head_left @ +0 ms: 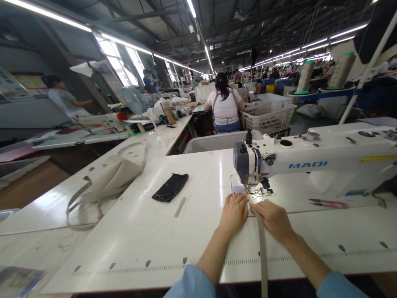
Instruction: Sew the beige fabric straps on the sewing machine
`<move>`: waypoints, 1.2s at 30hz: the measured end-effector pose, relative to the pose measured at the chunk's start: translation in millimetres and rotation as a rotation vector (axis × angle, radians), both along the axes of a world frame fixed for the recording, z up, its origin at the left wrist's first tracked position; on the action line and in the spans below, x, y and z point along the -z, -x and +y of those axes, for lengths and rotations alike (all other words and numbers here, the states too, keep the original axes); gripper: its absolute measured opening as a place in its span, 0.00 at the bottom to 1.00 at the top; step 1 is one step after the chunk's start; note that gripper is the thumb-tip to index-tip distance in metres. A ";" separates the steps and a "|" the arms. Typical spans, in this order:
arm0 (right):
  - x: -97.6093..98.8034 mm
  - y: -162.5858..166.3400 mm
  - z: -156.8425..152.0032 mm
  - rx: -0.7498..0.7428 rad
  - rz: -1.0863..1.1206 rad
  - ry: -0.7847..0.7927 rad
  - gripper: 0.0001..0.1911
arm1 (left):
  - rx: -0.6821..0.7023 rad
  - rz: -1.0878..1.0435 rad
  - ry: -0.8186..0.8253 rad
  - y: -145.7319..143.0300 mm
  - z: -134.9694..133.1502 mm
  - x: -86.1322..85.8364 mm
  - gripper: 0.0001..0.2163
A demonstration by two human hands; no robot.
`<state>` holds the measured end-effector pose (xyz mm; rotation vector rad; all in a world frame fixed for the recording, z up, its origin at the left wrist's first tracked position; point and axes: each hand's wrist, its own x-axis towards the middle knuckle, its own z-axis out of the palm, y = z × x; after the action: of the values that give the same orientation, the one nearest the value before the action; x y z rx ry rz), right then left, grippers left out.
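Note:
A narrow beige strap [262,252] runs from the needle area of the white sewing machine [297,159] down over the table's front edge. My right hand [276,219] pinches this strap just in front of the presser foot. Close by on the other side, my left hand [235,211] has its fingers bent together on the strap's upper end, beside the needle plate [259,192]. Both hands hide part of that end. A black fabric piece [170,187] and a short beige strip [180,207] lie to the left of my hands.
Pink-handled thread snips [328,203] lie under the machine arm. A beige fabric piece with straps [108,182] spreads over the left side. Beyond the table are a grey bin [198,145], a white basket [268,118] and a seated person [225,103]. Thread cones [305,77] stand right.

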<state>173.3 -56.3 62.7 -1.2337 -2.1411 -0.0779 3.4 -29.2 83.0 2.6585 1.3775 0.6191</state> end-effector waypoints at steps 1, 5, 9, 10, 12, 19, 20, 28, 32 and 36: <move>0.2 0.4 0.3 0.003 -0.004 0.002 0.10 | -0.004 0.001 0.003 -0.1 0.1 -0.4 0.14; -1.2 2.3 1.4 0.009 -0.017 -0.001 0.09 | 0.006 -0.006 0.007 -0.6 0.7 -3.0 0.14; -2.4 4.0 -0.7 0.014 -0.007 -0.018 0.10 | 0.037 -0.022 0.026 0.5 -1.4 -4.0 0.13; -2.0 4.1 -2.1 0.005 -0.001 -0.025 0.10 | 0.044 -0.026 0.035 0.9 -2.7 -3.7 0.12; 0.2 3.8 -5.6 -0.037 0.011 -0.042 0.10 | 0.047 -0.034 0.049 1.9 -5.4 -2.5 0.10; 12.3 2.8 -10.3 -0.108 0.035 -0.045 0.09 | 0.036 -0.058 0.063 4.3 -10.6 2.9 0.06; 12.6 3.1 -10.2 -0.110 0.037 -0.043 0.09 | 0.035 -0.065 0.067 4.6 -10.6 3.2 0.06; 15.2 7.2 -9.2 -0.126 0.090 -0.064 0.09 | 0.030 -0.029 0.078 8.5 -13.2 -0.7 0.07; 22.3 7.6 -4.7 -0.147 0.098 -0.146 0.08 | 0.030 -0.022 0.083 11.5 -16.0 -3.3 0.08; 23.3 8.0 -4.1 -0.168 0.101 -0.190 0.09 | 0.029 -0.018 0.116 13.5 -17.3 -4.2 0.10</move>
<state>165.4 -60.4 39.4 -0.9279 -2.0879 -0.1399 -10.1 -46.5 87.2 2.5712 1.3252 0.5413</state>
